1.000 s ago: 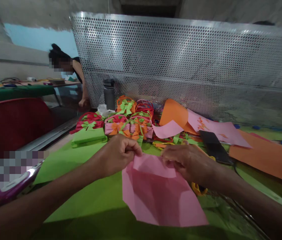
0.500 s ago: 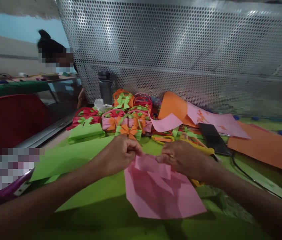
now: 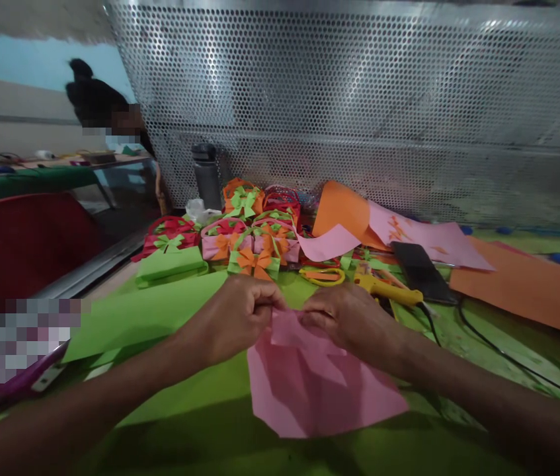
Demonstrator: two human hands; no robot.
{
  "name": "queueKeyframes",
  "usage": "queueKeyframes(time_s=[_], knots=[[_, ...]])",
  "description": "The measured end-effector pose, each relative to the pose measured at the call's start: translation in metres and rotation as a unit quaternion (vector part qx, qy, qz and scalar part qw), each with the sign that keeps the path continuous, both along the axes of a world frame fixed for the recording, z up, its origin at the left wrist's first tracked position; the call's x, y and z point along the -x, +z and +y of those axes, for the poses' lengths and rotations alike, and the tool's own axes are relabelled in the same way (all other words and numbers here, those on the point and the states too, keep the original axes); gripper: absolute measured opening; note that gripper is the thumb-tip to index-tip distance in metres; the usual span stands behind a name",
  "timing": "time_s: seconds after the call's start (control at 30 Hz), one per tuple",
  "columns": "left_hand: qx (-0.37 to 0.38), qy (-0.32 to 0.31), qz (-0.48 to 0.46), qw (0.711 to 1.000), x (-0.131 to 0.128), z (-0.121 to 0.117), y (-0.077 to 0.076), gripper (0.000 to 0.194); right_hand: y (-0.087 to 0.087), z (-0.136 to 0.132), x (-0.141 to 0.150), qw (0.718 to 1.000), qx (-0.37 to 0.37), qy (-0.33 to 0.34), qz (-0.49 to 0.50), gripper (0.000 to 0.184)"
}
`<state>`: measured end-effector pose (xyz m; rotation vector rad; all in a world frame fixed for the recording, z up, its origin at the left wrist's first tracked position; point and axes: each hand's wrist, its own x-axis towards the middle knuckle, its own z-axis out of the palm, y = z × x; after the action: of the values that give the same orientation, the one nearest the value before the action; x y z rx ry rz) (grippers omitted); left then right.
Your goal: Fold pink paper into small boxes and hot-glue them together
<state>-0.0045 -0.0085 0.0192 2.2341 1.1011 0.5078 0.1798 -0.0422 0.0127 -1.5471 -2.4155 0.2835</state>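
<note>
A sheet of pink paper (image 3: 319, 390) with creases is held in front of me over the green work surface. Its far edge is folded over, and both hands pinch it there. My left hand (image 3: 240, 314) is closed on the left end of that folded edge, thumb against curled fingers. My right hand (image 3: 352, 320) grips the same edge a short way to the right. The near part of the sheet hangs loose towards me and throws a shadow on the surface.
Beyond my hands stand several small paper bags with bows (image 3: 254, 258). To the right lie a yellow glue gun (image 3: 389, 289), yellow-handled scissors (image 3: 323, 276), a black phone (image 3: 422, 272) and orange paper (image 3: 527, 287). Green paper (image 3: 135, 314) lies left, a bottle (image 3: 206, 175) behind. A person (image 3: 96, 99) leans in.
My right hand has shifted slightly left along the folded edge, closer to my left hand. The glue gun shows more fully now. Both hands still hold the pink paper.
</note>
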Motion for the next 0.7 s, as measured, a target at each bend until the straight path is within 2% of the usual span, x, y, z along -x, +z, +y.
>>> queueKeyframes(time_s=[0.23,0.4,0.5,0.7], knots=[[-0.002,-0.012,0.001,1.000,0.001,-0.002,0.000,0.029,-0.004,0.000,0.004,0.999,-0.027,0.004,-0.035,0.032],[-0.003,-0.019,-0.004,1.000,0.002,-0.002,0.001,0.027,-0.012,-0.002,0.003,0.995,-0.083,0.016,-0.055,0.031],[0.023,-0.017,-0.005,1.000,0.002,-0.002,0.004,0.027,-0.016,-0.002,0.002,0.992,-0.111,0.022,-0.059,0.029],[0.053,-0.065,0.020,0.996,0.005,-0.003,0.010,0.030,-0.017,-0.003,0.002,0.987,-0.142,0.022,-0.075,0.020]])
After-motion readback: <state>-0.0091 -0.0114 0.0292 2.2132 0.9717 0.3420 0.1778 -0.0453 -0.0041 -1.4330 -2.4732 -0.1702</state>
